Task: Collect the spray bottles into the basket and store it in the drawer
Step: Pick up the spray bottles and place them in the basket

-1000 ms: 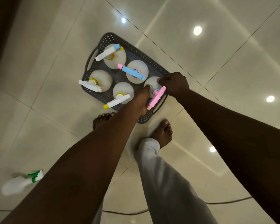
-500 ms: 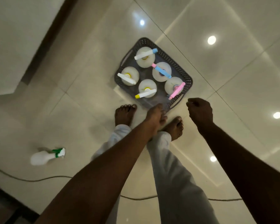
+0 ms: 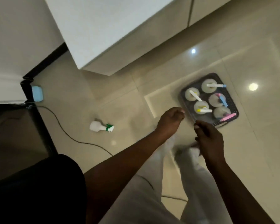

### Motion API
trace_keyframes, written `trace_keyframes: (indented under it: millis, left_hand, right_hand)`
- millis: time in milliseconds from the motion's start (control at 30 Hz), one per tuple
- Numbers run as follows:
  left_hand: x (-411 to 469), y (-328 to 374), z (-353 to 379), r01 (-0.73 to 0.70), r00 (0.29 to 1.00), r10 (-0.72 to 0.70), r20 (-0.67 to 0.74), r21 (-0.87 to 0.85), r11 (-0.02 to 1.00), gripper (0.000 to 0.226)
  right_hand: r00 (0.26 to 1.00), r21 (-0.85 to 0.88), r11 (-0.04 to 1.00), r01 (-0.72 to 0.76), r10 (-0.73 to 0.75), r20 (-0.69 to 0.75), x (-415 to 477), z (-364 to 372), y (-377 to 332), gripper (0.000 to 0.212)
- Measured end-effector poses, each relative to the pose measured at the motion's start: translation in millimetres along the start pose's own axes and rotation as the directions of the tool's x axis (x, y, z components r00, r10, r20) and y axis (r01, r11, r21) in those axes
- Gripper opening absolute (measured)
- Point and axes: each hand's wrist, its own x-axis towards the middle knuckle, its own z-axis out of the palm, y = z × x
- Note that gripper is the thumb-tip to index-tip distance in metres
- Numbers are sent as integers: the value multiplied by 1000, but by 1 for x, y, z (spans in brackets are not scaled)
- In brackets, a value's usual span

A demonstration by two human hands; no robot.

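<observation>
A dark perforated basket (image 3: 233, 103) stands on the tiled floor at the right and holds several white spray bottles upright, with white, blue, yellow and pink triggers. One more white spray bottle with a green trigger (image 3: 101, 126) lies on its side on the floor, left of my hands. My left hand (image 3: 171, 118) hovers just left of the basket with the fingers curled in and nothing in it. My right hand (image 3: 208, 139) hangs just below the basket's near edge, fingers loosely closed, holding nothing.
A white cabinet block (image 3: 120, 29) overhangs the floor at the top. A dark cabinet or frame (image 3: 27, 126) stands at the left, with a light blue box (image 3: 37, 93) beside it. A thin cable (image 3: 68, 135) runs across the floor past the lying bottle. My legs (image 3: 168, 175) are below.
Both hands have come off the basket and drawn back. The view has swung left, so the basket now sits at the right and the lying green-trigger bottle is nearer the middle.
</observation>
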Motion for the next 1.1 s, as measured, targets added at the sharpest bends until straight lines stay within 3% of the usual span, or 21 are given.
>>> trace_keyframes:
  millis: [233, 500, 767, 1100]
  left_hand:
    - [-86, 11, -99, -60, 981, 45, -187, -77, 995, 29]
    - [-188, -54, -150, -116, 931, 14, -363, -260, 959, 28]
    - [-276, -132, -203, -170, 878, -72, -473, -451, 876, 23]
    - [-369, -253, -320, -228, 816, -186, -548, -599, 768, 15]
  right_hand:
    - [979, -30, 982, 188, -185, 82, -66, 39, -63, 24]
    - [931, -94, 946, 309, -281, 234, -145, 75, -83, 25]
    - [888, -207, 907, 367, -275, 370, -232, 132, -71, 25]
    - [840, -291, 869, 399, -220, 496, -340, 257, -50, 27]
